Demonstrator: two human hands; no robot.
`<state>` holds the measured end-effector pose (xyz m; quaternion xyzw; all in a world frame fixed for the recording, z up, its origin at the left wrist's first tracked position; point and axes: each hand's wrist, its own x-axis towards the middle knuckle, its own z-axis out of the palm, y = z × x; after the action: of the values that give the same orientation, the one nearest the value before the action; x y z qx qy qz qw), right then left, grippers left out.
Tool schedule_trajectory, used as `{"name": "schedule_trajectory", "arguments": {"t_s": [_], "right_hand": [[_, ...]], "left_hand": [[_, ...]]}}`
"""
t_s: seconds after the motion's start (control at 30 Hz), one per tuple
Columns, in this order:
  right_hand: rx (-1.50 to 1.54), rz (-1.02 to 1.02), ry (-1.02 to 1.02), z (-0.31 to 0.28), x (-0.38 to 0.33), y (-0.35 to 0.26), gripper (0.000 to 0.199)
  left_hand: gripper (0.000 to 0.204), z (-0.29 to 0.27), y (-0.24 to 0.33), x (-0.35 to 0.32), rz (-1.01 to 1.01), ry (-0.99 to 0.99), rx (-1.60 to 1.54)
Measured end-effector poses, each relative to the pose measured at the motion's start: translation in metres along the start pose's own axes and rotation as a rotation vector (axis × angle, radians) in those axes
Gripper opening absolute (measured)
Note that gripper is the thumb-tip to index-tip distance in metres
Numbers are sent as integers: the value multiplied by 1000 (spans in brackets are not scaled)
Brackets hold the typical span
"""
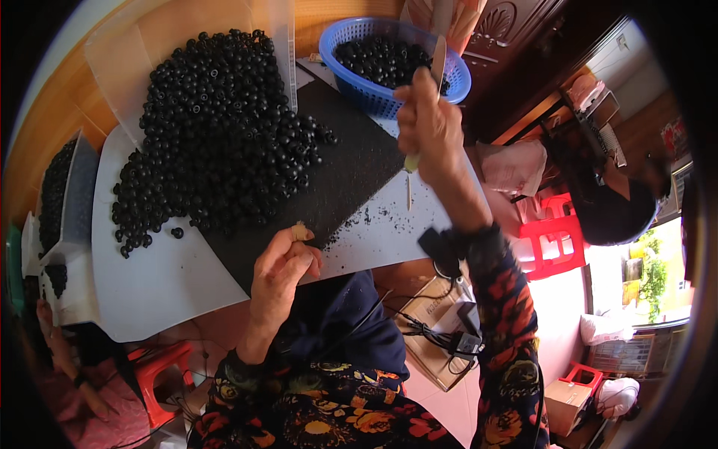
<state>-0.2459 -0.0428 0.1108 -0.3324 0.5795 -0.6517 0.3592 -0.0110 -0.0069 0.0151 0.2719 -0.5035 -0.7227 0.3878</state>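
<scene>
Head view. We see the right hand (434, 127) closed in a fist around a short knife (440, 54) with a pale metal blade and a light green handle; the blade projects upward past the thumb, in front of the oval blue plastic basket (374, 103) of black pieces. The left hand (280, 266) is curled near the table edge, fingertips drawn toward the thumb, a tan wrap (301, 231) on one digit; we cannot tell whether it pinches a piece.

The small, round, holed black pieces (217, 142) lie heaped across the white tabletop (168, 280) and the dark flat mat (336, 168), spilling from a clear plastic bin (112, 86). Dark crumbs (366, 217) and a thin pale stick (409, 192) lie to the right.

Handling, our estimate: pieces light, firm, inclined to roll; best pinched singly across the outer wall, clear of the hole. Knife light and stiff; hold by the handle, left fingers away from the edge.
</scene>
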Motion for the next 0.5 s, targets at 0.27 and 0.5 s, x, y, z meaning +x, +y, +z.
{"name": "schedule_trajectory", "arguments": {"t_s": [0.27, 0.5], "right_hand": [[-832, -487, -121, 14, 24, 86, 22], [-1061, -333, -208, 27, 23, 88, 28]], "left_hand": [[25, -8, -10, 5, -18, -111, -49], [26, -9, -8, 3, -53, -111, -46]]}}
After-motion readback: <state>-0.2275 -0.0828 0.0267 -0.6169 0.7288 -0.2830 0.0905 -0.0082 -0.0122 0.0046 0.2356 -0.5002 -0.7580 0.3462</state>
